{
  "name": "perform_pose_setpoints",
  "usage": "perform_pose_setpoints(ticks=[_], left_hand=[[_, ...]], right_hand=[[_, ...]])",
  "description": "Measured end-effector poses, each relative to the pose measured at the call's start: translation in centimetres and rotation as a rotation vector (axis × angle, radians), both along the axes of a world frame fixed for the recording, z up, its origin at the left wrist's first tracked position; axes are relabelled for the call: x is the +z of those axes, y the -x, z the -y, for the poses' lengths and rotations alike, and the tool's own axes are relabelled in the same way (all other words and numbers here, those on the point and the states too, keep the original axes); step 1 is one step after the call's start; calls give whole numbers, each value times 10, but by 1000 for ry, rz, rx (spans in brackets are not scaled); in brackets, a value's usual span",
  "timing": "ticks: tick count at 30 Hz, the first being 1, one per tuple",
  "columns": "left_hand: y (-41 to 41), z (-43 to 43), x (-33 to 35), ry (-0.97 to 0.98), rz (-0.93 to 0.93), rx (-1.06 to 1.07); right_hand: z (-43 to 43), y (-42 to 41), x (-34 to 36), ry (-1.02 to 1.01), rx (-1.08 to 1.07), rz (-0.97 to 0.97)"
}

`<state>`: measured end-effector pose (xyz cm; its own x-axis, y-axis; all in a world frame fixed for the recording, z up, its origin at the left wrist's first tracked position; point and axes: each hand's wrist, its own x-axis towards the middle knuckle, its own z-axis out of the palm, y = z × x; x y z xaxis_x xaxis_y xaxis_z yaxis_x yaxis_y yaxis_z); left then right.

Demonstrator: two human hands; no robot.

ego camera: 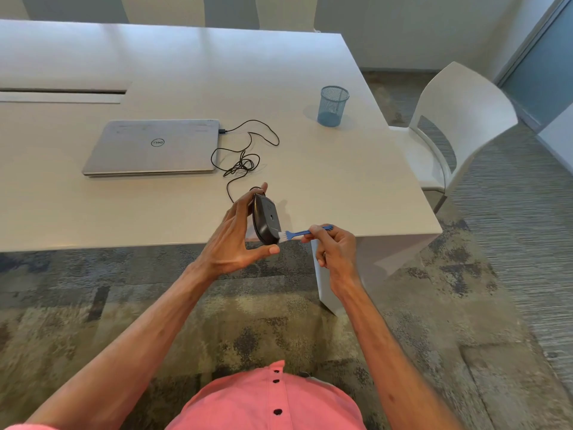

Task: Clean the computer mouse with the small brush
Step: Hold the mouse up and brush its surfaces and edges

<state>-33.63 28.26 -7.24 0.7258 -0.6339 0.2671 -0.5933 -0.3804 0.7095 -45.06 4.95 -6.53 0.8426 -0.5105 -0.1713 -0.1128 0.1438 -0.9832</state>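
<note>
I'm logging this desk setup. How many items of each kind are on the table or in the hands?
Laptop: 1
Mouse, in the left hand: 1
Brush, in the right hand: 1
Mesh cup: 1
Total: 4

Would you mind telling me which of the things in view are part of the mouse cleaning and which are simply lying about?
In the job:
- computer mouse, held up in the left hand
- small blue brush, held in the right hand, bristles at the mouse's lower edge
- mouse cable

Lying about:
- closed laptop
- blue mesh cup
- white chair
</note>
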Motion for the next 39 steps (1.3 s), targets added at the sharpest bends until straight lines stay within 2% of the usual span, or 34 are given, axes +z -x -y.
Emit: perform_pose_setpoints(ticks=[5,10,19,28,33,39], left_hand=[[-1,3,-1,3,-6,-14],[-2,6,-6,8,-26,-5],[-2,11,-5,-111,82,46],[-2,16,-4,-90,173,20],[-2,17,-2,-73,76,-1],[2,18,-5,-49,2,15]], right_hand=[[4,3,-5,22,-63,-53],[3,1,9,-97,-105,10],[-14,-7,34,-205,21,98],[-24,-14,25,-236,190,104],[-31,-14,25,-337,255,84],[-34,-14,23,-409,230,34]])
